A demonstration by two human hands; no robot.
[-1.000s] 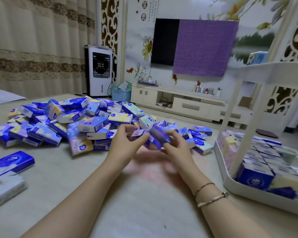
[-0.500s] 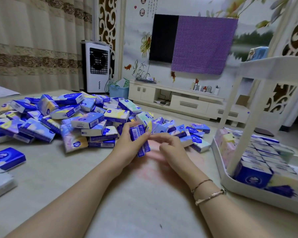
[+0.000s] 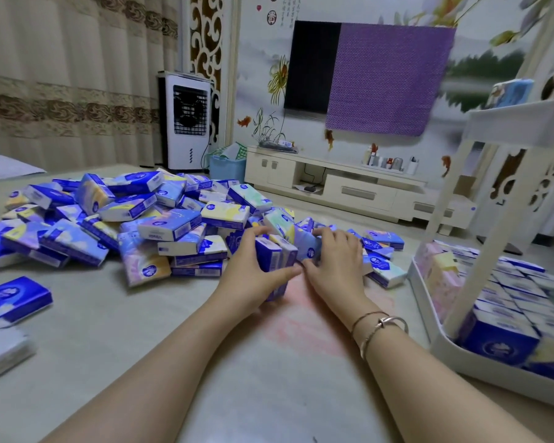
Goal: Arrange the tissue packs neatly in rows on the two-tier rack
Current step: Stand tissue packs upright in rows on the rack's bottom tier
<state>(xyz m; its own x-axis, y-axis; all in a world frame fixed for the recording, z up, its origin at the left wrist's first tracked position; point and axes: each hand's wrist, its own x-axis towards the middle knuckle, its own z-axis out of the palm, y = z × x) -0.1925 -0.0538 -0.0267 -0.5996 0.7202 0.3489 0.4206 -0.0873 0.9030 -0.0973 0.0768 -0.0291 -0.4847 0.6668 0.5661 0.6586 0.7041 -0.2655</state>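
Landmark: the big heap of tissue packs (image 3: 135, 225) on the pale floor mat (image 3: 269, 378).

Left hand (image 3: 250, 276) at the heap's near right edge, fingers and thumb wrapped round a couple of upright packs (image 3: 275, 257) held together, blue-and-white faces toward the camera; lower ends down by the mat, contact with it not clear.

Right hand (image 3: 336, 263) just beside the left, thumb tips nearly meeting. Fingers curl over a pale blue pack (image 3: 307, 244) at the heap's right fringe and appear to grip it. The two hands are close together, each on its own packs. Two thin bracelets (image 3: 378, 327) on the right wrist.

Two-tier rack (image 3: 429, 298), white, stands to the right of the heap, well clear of the hands. Its lower tray is filled with packs in rows (image 3: 509, 292), somewhat blurred. The upper tier (image 3: 518, 119) is seen from below; a light blue item shows above its rim, contents otherwise hidden.

Left of the heap, apart from it: one loose blue pack (image 3: 13, 298) lying flat, and a white pack (image 3: 0, 356) nearer the camera.

Beyond the heap: tower fan (image 3: 186, 123) by the curtain (image 3: 71, 78), low cream TV cabinet (image 3: 349, 190), wall screen half covered by purple cloth (image 3: 387, 78)
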